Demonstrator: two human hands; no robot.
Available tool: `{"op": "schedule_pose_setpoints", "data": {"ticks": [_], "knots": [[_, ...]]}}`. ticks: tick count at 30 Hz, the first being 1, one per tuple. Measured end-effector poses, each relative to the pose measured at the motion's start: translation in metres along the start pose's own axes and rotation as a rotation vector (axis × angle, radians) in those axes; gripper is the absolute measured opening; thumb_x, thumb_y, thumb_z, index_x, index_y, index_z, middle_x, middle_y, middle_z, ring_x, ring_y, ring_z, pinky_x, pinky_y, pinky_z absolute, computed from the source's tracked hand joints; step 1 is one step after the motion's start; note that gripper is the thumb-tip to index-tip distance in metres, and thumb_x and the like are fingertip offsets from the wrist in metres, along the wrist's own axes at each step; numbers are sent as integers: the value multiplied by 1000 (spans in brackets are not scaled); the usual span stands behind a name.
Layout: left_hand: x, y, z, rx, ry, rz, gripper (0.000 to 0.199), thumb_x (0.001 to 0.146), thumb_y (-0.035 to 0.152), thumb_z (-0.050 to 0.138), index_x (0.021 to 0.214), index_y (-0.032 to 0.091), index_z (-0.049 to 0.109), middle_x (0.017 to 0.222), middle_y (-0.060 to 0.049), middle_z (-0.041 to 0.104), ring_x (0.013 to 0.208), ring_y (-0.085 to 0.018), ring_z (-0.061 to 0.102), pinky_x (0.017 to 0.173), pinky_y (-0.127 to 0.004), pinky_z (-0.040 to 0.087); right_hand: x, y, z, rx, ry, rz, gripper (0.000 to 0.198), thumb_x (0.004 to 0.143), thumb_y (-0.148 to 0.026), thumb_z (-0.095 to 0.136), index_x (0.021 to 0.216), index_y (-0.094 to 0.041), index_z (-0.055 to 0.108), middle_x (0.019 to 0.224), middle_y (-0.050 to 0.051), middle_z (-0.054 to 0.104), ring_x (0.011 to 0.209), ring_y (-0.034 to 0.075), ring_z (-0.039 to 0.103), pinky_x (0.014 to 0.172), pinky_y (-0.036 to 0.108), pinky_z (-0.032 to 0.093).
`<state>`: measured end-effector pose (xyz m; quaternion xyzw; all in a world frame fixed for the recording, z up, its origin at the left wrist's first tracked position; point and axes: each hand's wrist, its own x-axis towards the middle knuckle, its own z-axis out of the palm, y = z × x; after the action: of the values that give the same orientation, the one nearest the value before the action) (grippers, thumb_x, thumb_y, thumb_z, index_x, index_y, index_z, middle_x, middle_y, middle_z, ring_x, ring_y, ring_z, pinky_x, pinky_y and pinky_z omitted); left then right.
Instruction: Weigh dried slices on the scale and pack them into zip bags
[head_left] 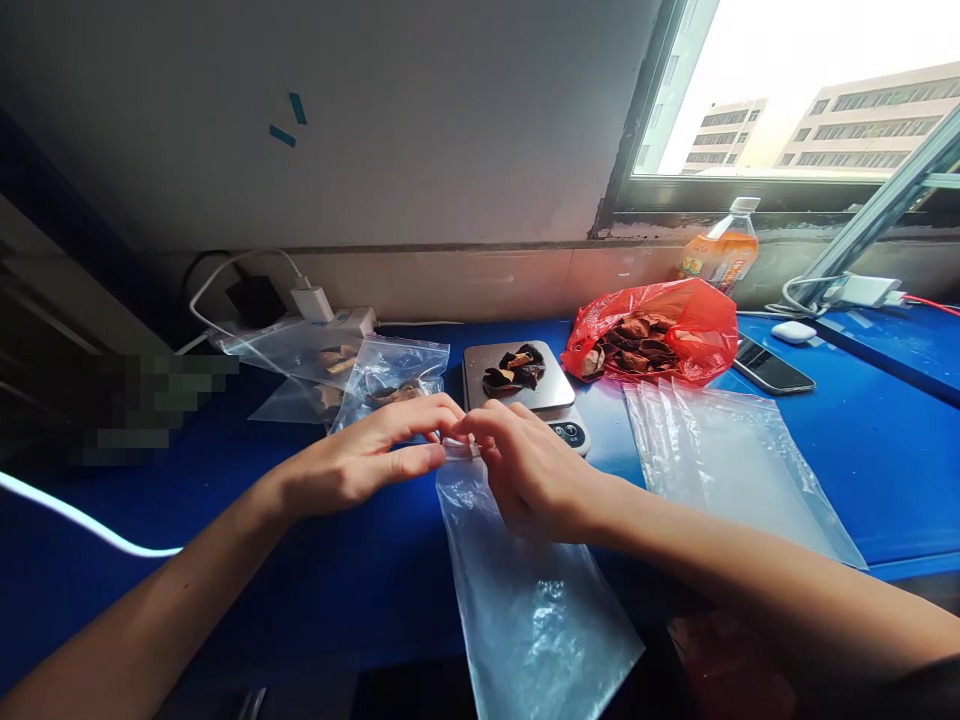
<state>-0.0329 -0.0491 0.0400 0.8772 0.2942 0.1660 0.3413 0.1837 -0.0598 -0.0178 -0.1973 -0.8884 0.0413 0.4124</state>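
Note:
A clear zip-lock bag [540,600] hangs down over the table's front edge, its top end between my two hands. My right hand [536,465] is closed, fingers curled and pinching the bag's top edge. At that same edge, my left hand [375,450] brings its thumb and fingers together on the bag's left corner. Just behind the hands stands a kitchen scale [551,385] with dark, curled dried pieces [514,370] on its plate. My right hand hides part of the scale's front.
A red plastic bag [709,335] of dried brown pieces lies right of the scale. Flat clear bags [742,460], a phone [776,368] and an orange drink bottle [724,250] are further right. Filled zip-lock bags [390,375], chargers [311,300] and cables sit left.

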Motion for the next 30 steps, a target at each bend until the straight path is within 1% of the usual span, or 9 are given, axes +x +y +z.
{"op": "schedule_pose_setpoints", "data": {"ticks": [6, 11, 15, 17, 19, 22, 25, 27, 30], "knots": [[0, 2, 2, 76, 43, -39, 29, 93, 39, 53, 76, 18, 63, 91, -4, 62, 87, -19, 57, 77, -27, 49, 1, -4, -1, 20, -19, 64, 37, 89, -8, 41, 124, -18, 39, 100, 9, 62, 79, 18, 57, 72, 33, 46], [-9, -8, -14, -281, 152, 99, 44, 88, 48, 61, 57, 18, 51, 65, -3, 55, 60, -15, 50, 55, -27, 43, 6, -5, -10, 187, -37, 169, 21, 90, -24, 57, 109, -16, 53, 93, 6, 63, 81, 17, 59, 75, 34, 46], [-16, -7, -24, -269, 126, 29, 34, 90, 40, 61, 64, 18, 59, 63, -2, 56, 58, -15, 51, 55, -26, 44, 11, 17, -21, 222, 113, 179, 9, 91, -24, 55, 97, -18, 58, 91, 5, 63, 85, 17, 59, 79, 33, 47], [-16, -6, -24, -152, 68, -43, 20, 91, 29, 59, 76, 19, 67, 70, -2, 62, 62, -14, 55, 58, -24, 46, 11, 36, -27, 117, 235, 239, 9, 89, -24, 56, 97, -19, 58, 94, 6, 63, 89, 18, 60, 79, 34, 48], [-13, -5, -21, -68, 14, -87, 17, 89, 20, 55, 87, 20, 72, 77, -3, 66, 67, -14, 59, 61, -23, 48, 9, 55, -34, -29, 260, 313, 19, 87, -25, 59, 105, -19, 59, 101, 9, 64, 96, 21, 60, 84, 38, 49], [-8, -4, -13, -47, -71, -107, 25, 88, 14, 50, 93, 21, 74, 79, -3, 68, 71, -15, 62, 65, -23, 51, 4, 74, -40, -167, 69, 354, 48, 84, -36, 65, 128, -17, 56, 124, 16, 59, 117, 29, 55, 99, 49, 45], [-4, -5, -7, -72, -130, -107, 27, 87, 11, 48, 92, 20, 73, 80, -2, 69, 73, -15, 63, 69, -23, 52, 4, 82, -37, -228, -154, 365, 68, 82, -43, 69, 144, -23, 48, 147, 18, 43, 136, 36, 41, 105, 59, 39], [-3, -5, -6, -77, -143, -107, 28, 86, 10, 48, 92, 20, 73, 81, -2, 70, 74, -15, 64, 71, -23, 53, 7, 84, -32, -240, -223, 353, 64, 83, -39, 70, 143, -26, 52, 150, 17, 40, 139, 36, 37, 107, 58, 39], [-4, -5, -6, -65, -139, -108, 26, 87, 12, 49, 91, 21, 74, 82, -2, 71, 75, -15, 64, 71, -22, 52, 12, 87, -26, -241, -242, 309, 40, 89, -31, 64, 127, -22, 67, 136, 15, 56, 125, 30, 52, 104, 49, 45]]}}
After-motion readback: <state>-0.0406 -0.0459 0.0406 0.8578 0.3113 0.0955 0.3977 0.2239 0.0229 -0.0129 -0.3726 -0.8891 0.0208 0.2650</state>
